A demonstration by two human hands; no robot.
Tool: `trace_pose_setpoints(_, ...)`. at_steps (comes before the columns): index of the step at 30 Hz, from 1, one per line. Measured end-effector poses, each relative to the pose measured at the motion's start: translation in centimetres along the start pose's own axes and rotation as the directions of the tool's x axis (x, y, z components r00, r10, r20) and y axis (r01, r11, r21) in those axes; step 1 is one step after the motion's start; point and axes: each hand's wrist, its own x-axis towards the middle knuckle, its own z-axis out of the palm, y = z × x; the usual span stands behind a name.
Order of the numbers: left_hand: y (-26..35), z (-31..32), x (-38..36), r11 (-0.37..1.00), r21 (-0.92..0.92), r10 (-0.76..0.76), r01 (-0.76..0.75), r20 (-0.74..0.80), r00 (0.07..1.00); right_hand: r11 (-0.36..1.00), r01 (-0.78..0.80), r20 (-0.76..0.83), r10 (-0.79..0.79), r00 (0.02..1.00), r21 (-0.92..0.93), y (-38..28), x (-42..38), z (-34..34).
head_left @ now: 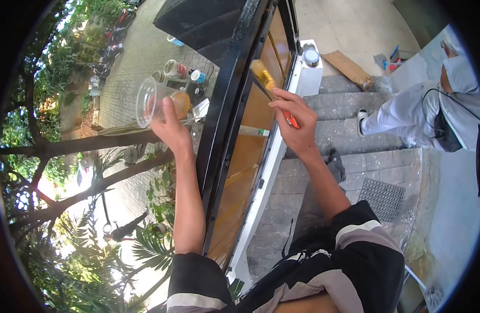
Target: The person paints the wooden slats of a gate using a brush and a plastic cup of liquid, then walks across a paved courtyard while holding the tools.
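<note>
My left hand (171, 129) is closed around a clear plastic cup (145, 102), tilted on its side in this view, with amber liquid in its lower part. In my right hand (297, 124) is a paintbrush (263, 74), gripped by its orange-red handle, its yellowish bristles pointing up and left. Those bristles overlap the edge of a black metal frame (217, 141) that runs between my two arms. Brown wood-coloured panels (245, 154) are set in this frame, below the brush.
Paint tubs (173, 68) stand beyond the frame on the left. A jar (311, 56) sits on a white post (309, 78). Stone steps (344, 107) lie at right, with cardboard (349, 68) above them. Another person (438, 112) stands by the right wall. Tree branches (94, 143) cross the left side.
</note>
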Motion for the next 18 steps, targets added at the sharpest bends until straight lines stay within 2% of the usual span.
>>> trace_pose_setpoints(1, -0.3, -0.2, 0.2, 1.0, -0.017, 0.004, -0.004, -0.015, 1.0, 1.0, 0.021, 0.009, -0.021, 1.0, -0.005, 0.1, 0.2, 0.2)
trace_pose_setpoints(3, -1.0, -0.6, 0.4, 0.998, 0.03, -0.05, 0.049, 0.028, 0.998, 0.997, -0.057, 0.021, 0.056, 0.998, 0.055, 0.2, 0.5, 0.2)
trace_pose_setpoints(4, -0.5, -0.2, 0.1, 0.998, -0.04, -0.056, 0.057, 0.019, 0.998, 0.991, -0.057, 0.114, 0.043, 0.993, 0.122, 0.0, 0.4, 0.1)
trace_pose_setpoints(5, -0.5, 0.1, 0.3, 0.996, -0.066, -0.061, 0.061, 0.001, 0.998, 0.994, -0.036, 0.13, 0.021, 0.991, 0.107, -0.3, 0.4, -0.3)
trace_pose_setpoints(6, -0.4, 0.0, 0.2, 0.997, -0.051, -0.049, 0.05, 0.016, 0.999, 0.963, -0.143, 0.33, 0.062, 0.942, 0.229, -1.0, 0.1, -0.7)
trace_pose_setpoints(7, -0.2, -0.2, 0.1, 0.999, -0.029, -0.037, 0.038, 0.037, 0.999, 0.905, -0.279, 0.516, 0.079, 0.853, 0.321, -1.5, -0.3, -1.1)
trace_pose_setpoints(8, 0.0, -0.1, 0.0, 0.998, -0.043, -0.048, 0.049, 0.028, 0.998, 0.909, -0.275, 0.523, 0.076, 0.849, 0.314, -1.9, -0.6, -1.6)
trace_pose_setpoints(10, 0.1, 0.1, -0.1, 0.998, -0.042, -0.043, 0.043, 0.012, 0.999, 0.668, -0.669, 0.747, 0.252, 0.615, 0.326, -2.3, -0.5, -2.4)
trace_pose_setpoints(11, -0.1, 0.0, -0.1, 0.999, -0.032, -0.04, 0.04, 0.005, 0.999, 0.673, -0.666, 0.75, 0.247, 0.613, 0.322, -2.1, -0.5, -2.1)
trace_pose_setpoints(13, -0.9, -0.3, 0.1, 1.0, -0.021, -0.021, 0.021, 0.008, 1.0, 0.761, -0.558, 0.549, 0.327, 0.769, 0.329, -1.3, -0.4, -1.3)
trace_pose_setpoints(14, -1.3, -0.4, 0.2, 1.0, -0.008, -0.002, 0.003, 0.018, 1.0, 0.888, -0.361, 0.406, 0.229, 0.884, 0.285, -0.8, -0.1, -1.0)
trace_pose_setpoints(15, -1.3, -0.4, 0.2, 1.0, -0.007, -0.005, 0.005, 0.008, 1.0, 0.967, -0.152, 0.267, 0.095, 0.959, 0.203, -0.7, 0.5, -0.7)
trace_pose_setpoints(16, -1.0, -0.4, 0.1, 0.999, -0.032, -0.026, 0.027, 0.011, 1.0, 0.967, -0.152, 0.276, 0.092, 0.957, 0.205, -0.8, 0.9, -0.5)
trace_pose_setpoints(18, -1.0, -0.4, 0.2, 0.997, -0.066, -0.047, 0.048, 0.018, 0.999, 0.992, 0.042, 0.021, -0.04, 0.999, -0.118, -1.0, 1.8, -0.3)
